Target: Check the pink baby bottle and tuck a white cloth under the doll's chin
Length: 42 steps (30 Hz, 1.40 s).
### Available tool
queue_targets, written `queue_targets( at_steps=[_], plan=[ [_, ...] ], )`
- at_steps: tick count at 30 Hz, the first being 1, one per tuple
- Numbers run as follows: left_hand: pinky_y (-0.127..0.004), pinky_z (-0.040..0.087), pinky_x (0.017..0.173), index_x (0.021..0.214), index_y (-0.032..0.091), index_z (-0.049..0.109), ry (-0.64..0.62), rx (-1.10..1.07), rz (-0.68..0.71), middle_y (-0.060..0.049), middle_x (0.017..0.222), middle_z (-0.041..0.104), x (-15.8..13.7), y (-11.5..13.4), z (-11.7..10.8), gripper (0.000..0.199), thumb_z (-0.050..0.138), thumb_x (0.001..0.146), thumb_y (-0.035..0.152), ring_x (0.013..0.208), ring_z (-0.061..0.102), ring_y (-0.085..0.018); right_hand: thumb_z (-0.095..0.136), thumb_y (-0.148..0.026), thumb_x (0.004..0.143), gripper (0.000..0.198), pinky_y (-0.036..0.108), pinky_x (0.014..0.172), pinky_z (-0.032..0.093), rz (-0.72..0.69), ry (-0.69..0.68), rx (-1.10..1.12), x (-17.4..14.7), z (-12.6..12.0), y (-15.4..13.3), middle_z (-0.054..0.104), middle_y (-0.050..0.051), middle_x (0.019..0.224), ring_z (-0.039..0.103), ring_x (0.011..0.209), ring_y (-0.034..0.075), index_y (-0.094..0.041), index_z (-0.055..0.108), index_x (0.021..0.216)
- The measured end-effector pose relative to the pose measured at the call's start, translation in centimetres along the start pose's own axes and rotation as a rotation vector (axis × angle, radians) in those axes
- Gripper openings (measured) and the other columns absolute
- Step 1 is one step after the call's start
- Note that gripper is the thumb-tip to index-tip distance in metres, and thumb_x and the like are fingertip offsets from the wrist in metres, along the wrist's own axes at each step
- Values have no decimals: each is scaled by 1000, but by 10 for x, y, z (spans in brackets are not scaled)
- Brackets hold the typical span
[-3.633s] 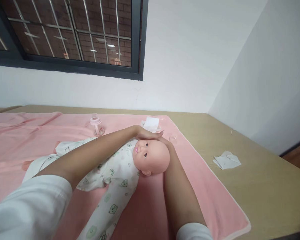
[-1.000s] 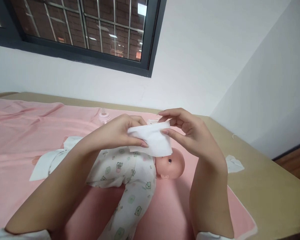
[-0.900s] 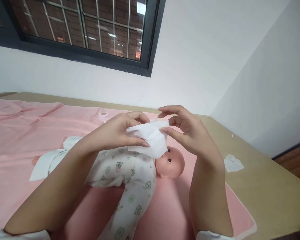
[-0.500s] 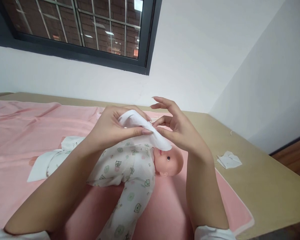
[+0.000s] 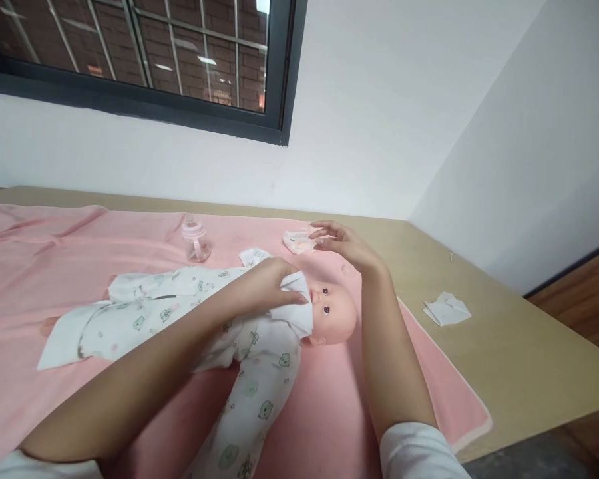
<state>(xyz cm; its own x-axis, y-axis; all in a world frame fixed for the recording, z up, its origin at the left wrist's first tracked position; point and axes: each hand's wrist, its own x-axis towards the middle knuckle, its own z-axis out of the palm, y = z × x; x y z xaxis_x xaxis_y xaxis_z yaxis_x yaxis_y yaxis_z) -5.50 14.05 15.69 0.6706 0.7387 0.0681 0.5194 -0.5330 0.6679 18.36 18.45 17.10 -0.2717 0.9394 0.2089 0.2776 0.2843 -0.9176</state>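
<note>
A baby doll [image 5: 337, 313] in a white sleepsuit with green animal prints lies on its back, head to the right. My left hand [image 5: 264, 286] pinches a folded white cloth [image 5: 299, 303] between thumb and fingers at the doll's chin and neck; whether it is cloth or tissue is hard to tell. My right hand [image 5: 347, 246] reaches beyond the doll's head, fingers apart, with nothing seen in it. Its fingertips are at the right edge of a small clear-and-white packet [image 5: 298, 242]; whether they touch it I cannot tell.
A pink baby bottle [image 5: 196, 241] stands behind the doll on the pink blanket [image 5: 329, 399]. On the wooden table [image 5: 509, 372] at right lies a crumpled white tissue [image 5: 448, 309]. A wall and barred window [image 5: 199, 53] rise behind.
The white cloth has come down from above the doll's chest to its chin in my left hand. My right hand has let go of it and moved away toward the packet.
</note>
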Motion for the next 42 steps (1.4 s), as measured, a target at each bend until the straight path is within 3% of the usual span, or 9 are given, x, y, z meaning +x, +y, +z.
queue_targets(
  at_steps=[7,13,19,42],
  plan=[
    [-30,31,59,68,20,43,-15,86,-35,3,68,50,0,0,6,40,62,79,52,66,50,-17,70,-19,82,29,38,101,52,275,159,292,16,0,84,73,7,98,68,84,14,-18,66,110],
    [-31,30,59,66,20,41,-5,95,-19,3,66,48,2,0,11,37,62,79,47,66,48,-16,70,-18,84,24,33,104,52,325,129,595,19,19,127,72,10,105,71,93,15,-15,64,107],
    [-31,26,56,64,21,35,7,142,-10,3,63,45,4,-2,11,40,61,80,46,62,45,-16,66,-17,88,18,36,104,54,331,239,730,20,17,135,72,9,97,72,93,17,-17,64,106],
    [-30,24,56,63,20,30,72,260,6,2,62,43,3,-2,9,38,58,83,36,61,41,-15,58,-17,92,10,32,94,61,367,322,749,22,15,138,73,12,98,73,94,19,-15,65,98]
  ],
)
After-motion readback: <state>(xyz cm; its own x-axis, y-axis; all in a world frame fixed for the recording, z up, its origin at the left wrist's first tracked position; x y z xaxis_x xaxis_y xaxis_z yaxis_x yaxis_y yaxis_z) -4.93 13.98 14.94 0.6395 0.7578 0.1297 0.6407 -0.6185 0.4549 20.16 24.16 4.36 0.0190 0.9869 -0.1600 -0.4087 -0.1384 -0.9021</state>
